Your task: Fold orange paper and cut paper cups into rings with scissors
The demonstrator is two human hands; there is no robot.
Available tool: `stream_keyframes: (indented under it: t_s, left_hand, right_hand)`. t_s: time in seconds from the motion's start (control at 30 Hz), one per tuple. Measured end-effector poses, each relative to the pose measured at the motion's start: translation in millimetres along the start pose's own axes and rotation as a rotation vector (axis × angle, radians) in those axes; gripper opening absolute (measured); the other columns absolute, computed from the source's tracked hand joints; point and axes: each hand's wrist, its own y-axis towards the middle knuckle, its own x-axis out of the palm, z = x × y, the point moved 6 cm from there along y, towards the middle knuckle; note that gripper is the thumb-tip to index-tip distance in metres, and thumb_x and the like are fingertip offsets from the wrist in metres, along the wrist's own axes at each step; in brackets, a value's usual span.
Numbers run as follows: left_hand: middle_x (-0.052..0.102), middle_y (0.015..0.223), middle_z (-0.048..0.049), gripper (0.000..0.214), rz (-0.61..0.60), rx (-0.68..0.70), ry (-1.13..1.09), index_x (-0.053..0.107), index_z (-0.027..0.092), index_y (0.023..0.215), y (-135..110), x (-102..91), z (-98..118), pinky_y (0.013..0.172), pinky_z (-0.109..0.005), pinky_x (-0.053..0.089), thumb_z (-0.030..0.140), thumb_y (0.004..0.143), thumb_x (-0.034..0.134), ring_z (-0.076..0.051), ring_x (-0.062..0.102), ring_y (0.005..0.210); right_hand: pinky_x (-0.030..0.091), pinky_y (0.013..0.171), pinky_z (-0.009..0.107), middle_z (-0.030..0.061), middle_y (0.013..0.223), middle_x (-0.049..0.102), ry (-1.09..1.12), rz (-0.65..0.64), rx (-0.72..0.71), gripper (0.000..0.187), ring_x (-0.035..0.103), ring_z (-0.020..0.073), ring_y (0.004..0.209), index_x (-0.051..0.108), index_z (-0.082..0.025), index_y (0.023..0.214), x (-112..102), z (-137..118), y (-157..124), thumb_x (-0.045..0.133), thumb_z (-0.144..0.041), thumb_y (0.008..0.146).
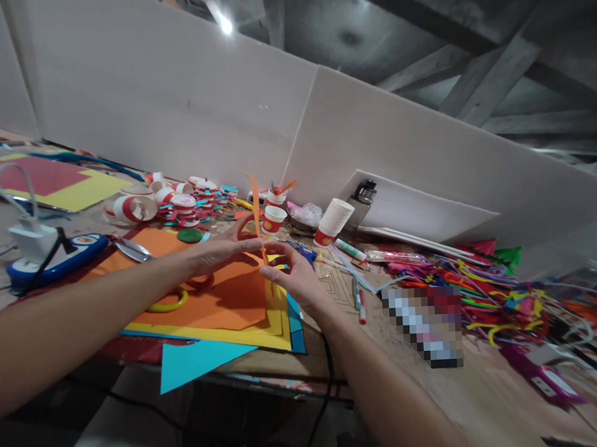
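Observation:
An orange paper strip (255,202) stands upright, pinched between the fingers of my left hand (230,247) and my right hand (293,270). Below both hands lie sheets of orange paper (232,300) on top of yellow paper (279,334). Scissors with a yellow handle (168,304) rest on the orange sheets near my left forearm, partly hidden by it. A turquoise paper piece (200,362) pokes out past the table's front edge.
Several decorated paper cups (184,209) lie at the back left. A cup stack (335,218) leans beside a dark bottle (362,200). Pipe cleaners (482,287) heap up at right. A blue power strip (60,259) sits left; a black cable (328,362) hangs over the front edge.

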Motion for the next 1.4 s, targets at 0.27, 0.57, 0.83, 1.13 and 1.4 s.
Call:
stream_keyframes:
  t_s: [0.27,0.57,0.83,1.13,1.4]
  left_hand:
    - [0.067,0.11,-0.012,0.066,-0.061,-0.032,-0.024,0.047,0.025,0.136,2,-0.1,-7,0.077,-0.038,0.054,0.038,0.077,0.072,-0.024,0.068,0.091]
    - [0.066,0.116,-0.0131,0.065,-0.024,-0.028,-0.034,0.05,0.026,0.135,1,0.0,-6,0.079,-0.037,0.054,0.037,0.076,0.074,-0.026,0.067,0.097]
    - [0.069,0.103,-0.0103,0.064,0.072,-0.052,-0.033,0.046,0.025,0.131,2,-9.2,-16,0.075,-0.035,0.054,0.04,0.075,0.074,-0.023,0.068,0.09]
    - [0.065,0.074,-0.0026,0.038,0.321,-0.025,0.037,0.062,0.013,0.087,10,-36.3,-16,0.054,-0.022,0.044,0.041,0.068,0.079,-0.011,0.061,0.06]
    - [0.056,0.051,0.0019,0.029,0.42,0.087,0.085,0.056,0.015,0.067,10,-48.7,-6,0.045,-0.021,0.033,0.033,0.067,0.078,-0.008,0.051,0.044]
  right_hand:
    - [0.048,0.077,0.032,0.005,0.113,0.06,0.033,-0.026,0.011,0.045,0.056,0.0148,0.086,0.061,-0.024,0.109,0,0,0,0.076,-0.035,0.068]
    - [0.048,0.079,0.031,0.006,0.116,0.061,-0.052,-0.025,-0.061,0.034,0.058,0.0156,0.089,0.063,-0.023,0.11,0,-7,-3,0.066,-0.032,0.077]
    - [0.043,0.083,0.032,0.0056,0.097,0.066,-0.382,0.109,-0.351,0.021,0.058,0.0195,0.089,0.068,-0.023,0.093,-1,-17,-9,0.05,-0.03,0.089]
    - [0.04,0.064,0.027,0.0004,0.072,0.061,-0.236,0.225,-0.202,0.035,0.052,0.0166,0.068,0.061,-0.019,0.071,-19,-14,-7,0.043,-0.042,0.091]
    - [0.049,0.076,0.031,0.0022,0.089,0.068,0.101,0.231,-0.073,0.022,0.061,0.0181,0.08,0.064,-0.02,0.087,-26,9,4,0.059,-0.04,0.08]
